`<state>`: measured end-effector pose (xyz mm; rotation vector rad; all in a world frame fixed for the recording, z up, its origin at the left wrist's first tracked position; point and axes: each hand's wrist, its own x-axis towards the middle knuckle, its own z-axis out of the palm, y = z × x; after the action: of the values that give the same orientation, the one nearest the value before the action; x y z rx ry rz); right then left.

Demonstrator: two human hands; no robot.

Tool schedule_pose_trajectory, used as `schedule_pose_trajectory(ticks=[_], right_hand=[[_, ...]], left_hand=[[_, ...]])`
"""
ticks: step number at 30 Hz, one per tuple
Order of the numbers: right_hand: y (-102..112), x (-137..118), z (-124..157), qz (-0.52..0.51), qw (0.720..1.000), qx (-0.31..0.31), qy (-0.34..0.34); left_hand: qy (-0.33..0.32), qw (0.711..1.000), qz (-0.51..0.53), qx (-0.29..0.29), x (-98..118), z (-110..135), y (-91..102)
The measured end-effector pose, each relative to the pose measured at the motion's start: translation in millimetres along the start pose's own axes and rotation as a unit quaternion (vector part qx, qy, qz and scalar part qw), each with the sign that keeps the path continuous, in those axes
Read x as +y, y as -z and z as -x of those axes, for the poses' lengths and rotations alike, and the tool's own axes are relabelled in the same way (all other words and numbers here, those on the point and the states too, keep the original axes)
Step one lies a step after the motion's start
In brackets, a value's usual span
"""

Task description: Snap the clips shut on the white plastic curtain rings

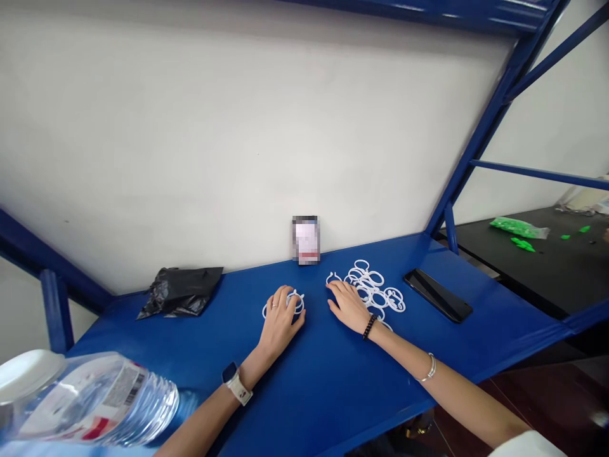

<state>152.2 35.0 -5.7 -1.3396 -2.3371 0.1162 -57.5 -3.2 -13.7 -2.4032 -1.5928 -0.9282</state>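
My left hand [280, 320] rests on the blue table [304, 381], fingers curled over a small group of white plastic rings [295, 303]. To its right, my right hand [346, 303] lies palm down, fingertips touching a white ring [333, 278] at the left edge of a loose pile of white rings [375, 289]. The right hand's fingers are stretched forward over the table. A watch sits on my left wrist, and a dark bead bracelet and a silver bangle on my right arm.
A black phone [438, 295] lies right of the ring pile. A crumpled black bag [181, 292] sits at the back left. A small card [305, 239] leans on the wall. A clear water bottle [90, 400] lies near left. Green parts [518, 227] lie on a black table beyond.
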Motion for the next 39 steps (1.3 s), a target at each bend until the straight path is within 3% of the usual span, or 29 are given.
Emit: schedule_pose_trajectory(ticks=[5, 13, 20, 27, 32, 39], right_hand=[[2.4, -4.5, 0.4, -0.015, 1.0, -0.011, 0.014], [2.1, -7.9, 1.7, -0.142, 0.988, -0.013, 0.063], [7.4, -20.9, 5.0, -0.291, 0.955, 0.035, 0.039], [3.1, -28.7, 14.6, -0.396, 0.917, 0.018, 0.043], [6.3, -30.6, 15.7, -0.392, 0.919, 0.02, 0.043], [8.7, -36.5, 17.7, -0.387, 0.92, 0.015, 0.063]], left_hand=[[0.048, 0.997, -0.053, -0.015, -10.2, 3.2, -9.7], [-0.059, 0.998, -0.031, -0.016, 6.9, 2.9, -0.1], [-0.068, 0.997, 0.01, -0.024, 10.8, 2.6, -1.2], [-0.048, 0.991, 0.126, -0.026, 13.9, 1.0, 1.9], [0.001, 0.953, 0.3, -0.054, 25.2, 2.5, 8.1], [0.138, 0.856, 0.49, -0.085, 38.0, 1.4, 12.4]])
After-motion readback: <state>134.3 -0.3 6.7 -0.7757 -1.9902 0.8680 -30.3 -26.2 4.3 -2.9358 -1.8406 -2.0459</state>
